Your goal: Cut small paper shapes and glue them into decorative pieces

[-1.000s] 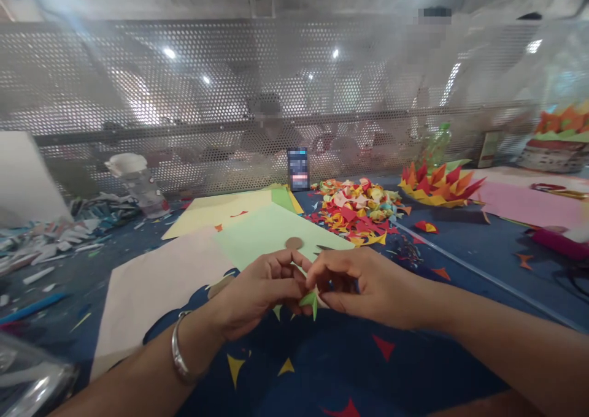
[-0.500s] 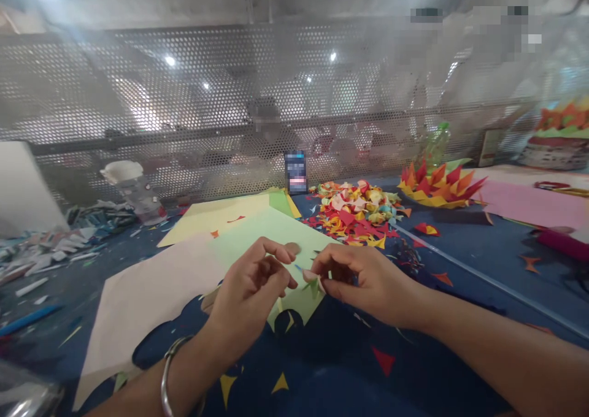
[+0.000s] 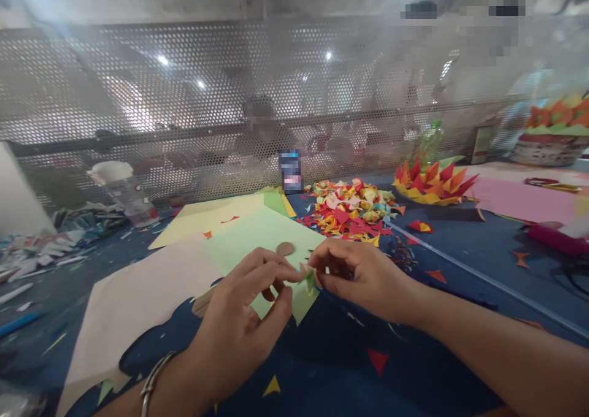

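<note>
Fingers of R hand (image 3: pixel 368 277) pinch sm. green/pink paper pc. (image 3: pixel 310 278); L hand (image 3: pixel 246 306) w/ thumb & index apart, index tip right by it, nr lt. green sheet (image 3: pixel 257 233).

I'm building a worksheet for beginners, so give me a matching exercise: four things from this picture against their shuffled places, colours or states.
1. right hand
2. brown disc
3. phone
4. scrap heap

A. on the pale green sheet
B. red, yellow and other colours
C. upright before the perforated panel
D. pinching a small paper piece

Pairs: 1-D, 2-A, 3-C, 4-B
</note>
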The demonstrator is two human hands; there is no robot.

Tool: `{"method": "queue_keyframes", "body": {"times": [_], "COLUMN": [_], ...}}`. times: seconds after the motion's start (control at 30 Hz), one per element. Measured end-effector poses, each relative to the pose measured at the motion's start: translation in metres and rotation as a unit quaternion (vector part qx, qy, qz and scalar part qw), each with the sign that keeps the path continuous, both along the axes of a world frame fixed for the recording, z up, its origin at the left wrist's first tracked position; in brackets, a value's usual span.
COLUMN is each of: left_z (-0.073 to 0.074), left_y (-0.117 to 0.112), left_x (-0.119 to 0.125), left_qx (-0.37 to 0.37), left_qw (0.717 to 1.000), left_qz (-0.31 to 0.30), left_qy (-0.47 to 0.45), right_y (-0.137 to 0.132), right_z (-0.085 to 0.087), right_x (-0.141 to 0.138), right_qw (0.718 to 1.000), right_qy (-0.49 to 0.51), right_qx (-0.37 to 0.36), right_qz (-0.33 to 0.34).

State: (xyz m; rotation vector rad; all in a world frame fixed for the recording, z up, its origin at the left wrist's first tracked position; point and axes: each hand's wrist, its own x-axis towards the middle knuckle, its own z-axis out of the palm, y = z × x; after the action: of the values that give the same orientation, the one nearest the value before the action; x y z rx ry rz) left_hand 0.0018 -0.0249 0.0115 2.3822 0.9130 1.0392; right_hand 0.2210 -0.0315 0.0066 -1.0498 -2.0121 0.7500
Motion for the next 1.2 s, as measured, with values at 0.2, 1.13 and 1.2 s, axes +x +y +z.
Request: {"method": "queue_keyframes", "body": {"times": [0.2, 1.13, 1.2], "left_z": [-0.001, -0.011, -0.012], "left_y": [-0.004, 0.013, 0.013], "left_x": [0.000, 0.007, 0.006], "left_qx": [0.022, -0.132, -0.128], "left_qw": [1.000, 0.991, 0.991], "left_qz": [-0.014, -0.017, -0.014], "left_qy": [-0.011, -0.031, -0.026], "right_y": [0.000, -0.001, -0.001], "right_z": [0.000, 0.000, 0.000], "right_x": [0.000, -0.001, -0.001], "right_qw": [1.000, 1.000, 1.000], "right_qy": [0.000, -0.003, -0.006], "right_qx": [0.007, 0.001, -0.002], "right_qz": [-0.004, -0.002, -0.004]}}
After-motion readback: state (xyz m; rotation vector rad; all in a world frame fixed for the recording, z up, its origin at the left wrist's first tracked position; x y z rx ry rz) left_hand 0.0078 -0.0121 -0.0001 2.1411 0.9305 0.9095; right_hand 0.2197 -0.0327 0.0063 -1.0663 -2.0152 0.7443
